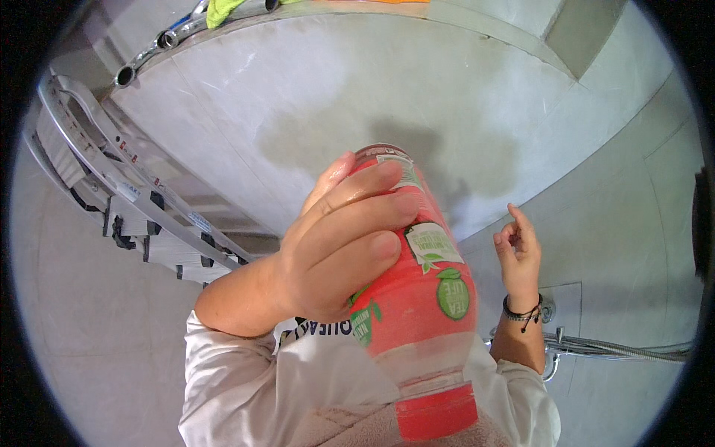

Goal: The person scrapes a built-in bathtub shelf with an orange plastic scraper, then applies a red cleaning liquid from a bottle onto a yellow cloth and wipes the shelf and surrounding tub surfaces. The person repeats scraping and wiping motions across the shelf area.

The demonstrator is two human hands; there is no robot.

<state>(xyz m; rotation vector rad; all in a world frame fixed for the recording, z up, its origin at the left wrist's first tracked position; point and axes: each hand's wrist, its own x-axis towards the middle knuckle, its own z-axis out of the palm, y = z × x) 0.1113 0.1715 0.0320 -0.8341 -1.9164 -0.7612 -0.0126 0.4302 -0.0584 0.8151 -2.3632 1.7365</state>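
My left hand [346,234] is wrapped around a plastic drink bottle [413,313] with a red label and green leaf marks. The bottle's red cap [437,412] is on and points toward my body, while its base points away. My right hand [519,246] is held out to the right, apart from the bottle, fingers partly curled and nothing in them; dark bracelets [523,314] circle that wrist. Behind the bottle's cap end lies brown, towel-like cloth [346,424] against my white shirt [234,391].
An aluminium ladder [184,234] stands at the left. Chrome pipes [145,56] and a yellow-green cloth [220,12] lie along the far edge of a pale grey surface [223,112]. At the right, a metal shower hose [620,343] and chrome fittings are beside grey tiles.
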